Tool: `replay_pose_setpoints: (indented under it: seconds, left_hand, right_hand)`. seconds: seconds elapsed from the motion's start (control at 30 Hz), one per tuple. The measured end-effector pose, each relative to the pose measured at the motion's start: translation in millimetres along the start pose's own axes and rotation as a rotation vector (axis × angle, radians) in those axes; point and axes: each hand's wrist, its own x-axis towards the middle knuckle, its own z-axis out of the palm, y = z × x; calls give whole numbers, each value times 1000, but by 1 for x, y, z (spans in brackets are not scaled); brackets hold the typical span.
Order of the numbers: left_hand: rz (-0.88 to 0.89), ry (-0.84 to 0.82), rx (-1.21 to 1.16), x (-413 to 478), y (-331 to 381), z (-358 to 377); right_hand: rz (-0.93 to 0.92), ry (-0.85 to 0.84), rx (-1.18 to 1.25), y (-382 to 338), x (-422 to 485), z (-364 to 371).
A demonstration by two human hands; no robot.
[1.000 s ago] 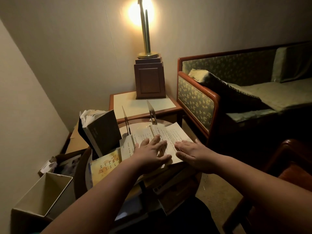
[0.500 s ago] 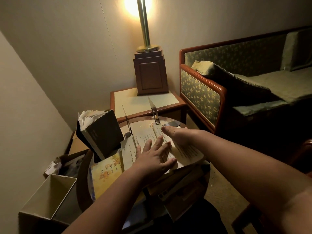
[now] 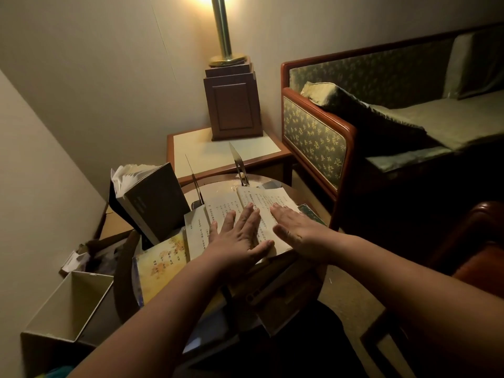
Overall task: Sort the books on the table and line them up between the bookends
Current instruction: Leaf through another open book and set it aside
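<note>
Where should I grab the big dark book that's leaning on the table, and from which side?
Probably pinch the thick dark book across both covers along its near long edge, coming in from the near side. It stands tilted with its pages fanned loose on top, so grabbing there could crumple them. The closed covers are flat and firm.

Your round table [image 3: 275, 183] carries two thin metal plates upright near its far edge, the left bookend [image 3: 194, 179] and the right bookend [image 3: 237, 162]. An open book [image 3: 223, 206] lies flat before them, a dark book [image 3: 155, 204] stands tilted at the left, and a yellow flowered book [image 3: 163, 259] lies flat nearest you.
</note>
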Motion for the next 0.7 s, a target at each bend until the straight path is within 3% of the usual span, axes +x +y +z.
replay_pose_setpoints:
  seconds: [0.3, 0.7]
  left_hand:
    - [8, 5, 2, -2, -1, -1]
    - [14, 41, -29, 1, -4, 3]
  right_hand:
    - [-48, -55, -119, -11, -47, -1]
    - [-8, -27, 18, -9, 52, -19]
